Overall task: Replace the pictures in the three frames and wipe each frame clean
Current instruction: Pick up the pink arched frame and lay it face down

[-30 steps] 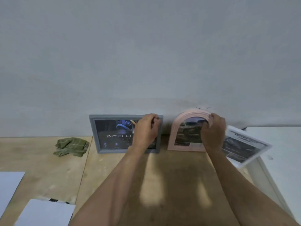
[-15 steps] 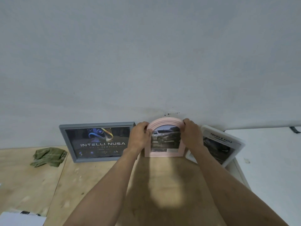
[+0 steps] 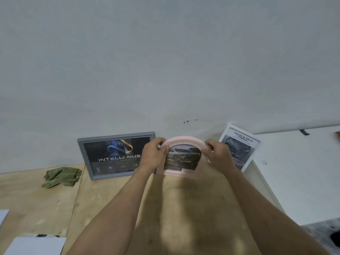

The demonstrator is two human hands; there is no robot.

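The left hand (image 3: 153,155) and right hand (image 3: 219,154) grip the two sides of the pink arched frame (image 3: 184,140), fingers curled over its rim, hiding both edges. It holds a blurred car photo, bottom edge at the wooden table (image 3: 184,208). Left stands the grey frame (image 3: 88,140), partly covered; right, the white frame (image 3: 256,144). A green cloth (image 3: 61,176) lies far left.
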